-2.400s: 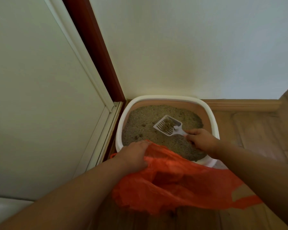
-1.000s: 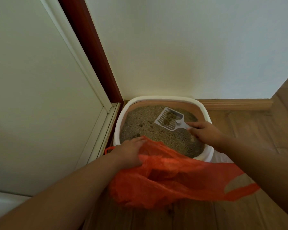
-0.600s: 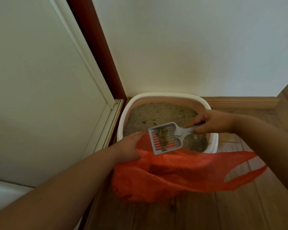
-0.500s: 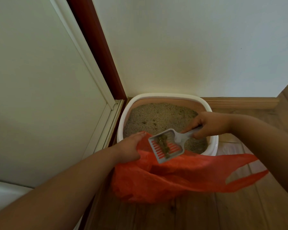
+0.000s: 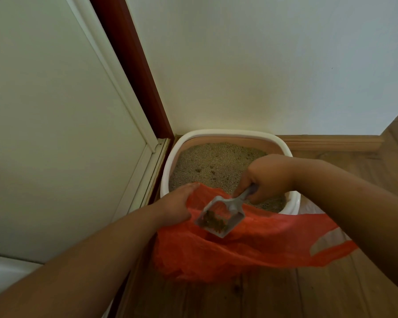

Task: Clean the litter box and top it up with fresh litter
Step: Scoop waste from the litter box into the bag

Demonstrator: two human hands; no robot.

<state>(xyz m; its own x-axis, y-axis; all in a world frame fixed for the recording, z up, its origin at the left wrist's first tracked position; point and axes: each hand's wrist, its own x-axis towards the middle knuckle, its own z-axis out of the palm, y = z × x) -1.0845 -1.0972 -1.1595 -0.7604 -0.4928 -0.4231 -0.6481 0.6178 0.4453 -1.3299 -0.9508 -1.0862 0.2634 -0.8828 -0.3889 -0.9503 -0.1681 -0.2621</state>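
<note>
A white-rimmed litter box [image 5: 228, 133] with a pinkish inner wall sits in the corner, filled with grey-brown litter [image 5: 214, 166]. My right hand [image 5: 268, 176] grips the handle of a white slotted scoop [image 5: 221, 216], which tilts head-down over the mouth of an orange plastic bag [image 5: 239, 251]. Dark clumps lie at the scoop's low front end. My left hand [image 5: 176, 208] holds the bag's near-left rim up against the box's front edge. The bag hides the front of the box.
A white wall [image 5: 262, 65] stands behind the box, with a wooden skirting board [image 5: 331, 143] along its foot. A white door panel [image 5: 55, 134] and dark red frame [image 5: 129, 65] close off the left. Wooden floor [image 5: 262, 299] lies in front and to the right.
My right hand lifted the loaded scoop out of the litter, swung it toward me over the bag and tipped its head downward. The clumps slid to the front. My left hand kept hold of the bag.
</note>
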